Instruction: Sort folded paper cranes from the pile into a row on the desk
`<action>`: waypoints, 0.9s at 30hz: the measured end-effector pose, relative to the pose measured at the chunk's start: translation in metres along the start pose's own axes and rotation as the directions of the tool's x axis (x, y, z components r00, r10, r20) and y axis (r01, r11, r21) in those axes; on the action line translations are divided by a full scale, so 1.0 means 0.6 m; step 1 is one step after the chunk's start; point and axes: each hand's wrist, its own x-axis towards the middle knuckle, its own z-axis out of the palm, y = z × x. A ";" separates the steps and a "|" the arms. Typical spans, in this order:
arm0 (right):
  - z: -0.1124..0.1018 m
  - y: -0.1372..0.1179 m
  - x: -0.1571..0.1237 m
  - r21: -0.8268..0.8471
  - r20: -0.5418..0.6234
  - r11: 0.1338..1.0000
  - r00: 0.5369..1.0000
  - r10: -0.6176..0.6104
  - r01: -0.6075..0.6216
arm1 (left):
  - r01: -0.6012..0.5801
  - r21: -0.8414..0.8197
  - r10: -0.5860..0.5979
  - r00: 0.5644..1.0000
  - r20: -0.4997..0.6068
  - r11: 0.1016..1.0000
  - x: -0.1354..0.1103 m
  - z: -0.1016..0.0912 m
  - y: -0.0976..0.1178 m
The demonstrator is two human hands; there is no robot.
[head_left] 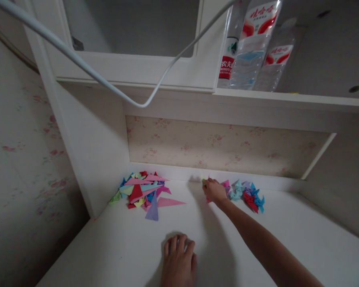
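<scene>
Your right grip (214, 190) reaches to the back of the bench (116, 247), fingertips brought together on a green piece (203, 181) that juts out just left of them. The fingers hide most of it, so you cannot tell its full shape. Just right of that grip lie the folded papers (245, 187): a pink one (226, 185) close by it, then pale blue ones (237, 190), then a red one (251, 202) and a blue one (259, 199) farther right, crowded together. A bit of pink (208, 200) also shows just below the same grip.

Well to the left of your right grip is the pile (135, 193) of coloured paper pieces. A pink strip (170, 202) points from it towards that grip, and a purple triangle (152, 211) lies at its near edge, ahead and to the left of your left grip (178, 257).

Your left grip rests palm down on the bench, nearer you, fingers loosely bent, a little apart, around nothing you can see. Above the right grip, bottles (253, 59) stand on a shelf (287, 98), and a cable (140, 105) sags above and to the left of it
</scene>
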 end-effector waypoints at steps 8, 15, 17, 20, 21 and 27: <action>-0.073 -0.220 0.064 0.193 -0.071 0.902 0.922 -0.380 0.386 | -0.023 0.053 0.024 0.999 -0.029 0.998 0.002 0.010 -0.011; -0.054 -0.263 -0.043 0.338 -0.112 0.738 0.804 -0.584 0.584 | -0.096 0.149 0.104 0.994 -0.046 0.984 -0.010 0.012 -0.013; -0.030 -0.224 -0.101 0.395 -0.131 0.705 0.795 -0.592 0.589 | -0.102 0.162 0.114 0.991 -0.067 0.982 -0.012 0.009 -0.008; 0.007 -0.138 -0.191 0.615 -0.167 0.670 0.899 -0.405 0.417 | -0.111 0.170 0.129 0.987 -0.101 0.979 -0.015 0.003 -0.001; 0.018 -0.106 -0.221 0.673 -0.140 0.666 0.940 -0.312 0.322 | -0.118 0.169 0.138 0.985 -0.108 0.978 -0.015 0.000 0.001; 0.053 0.035 -0.349 0.863 0.022 0.502 0.998 0.059 -0.049 | -0.191 0.214 0.215 0.972 -0.096 0.958 -0.014 -0.003 0.003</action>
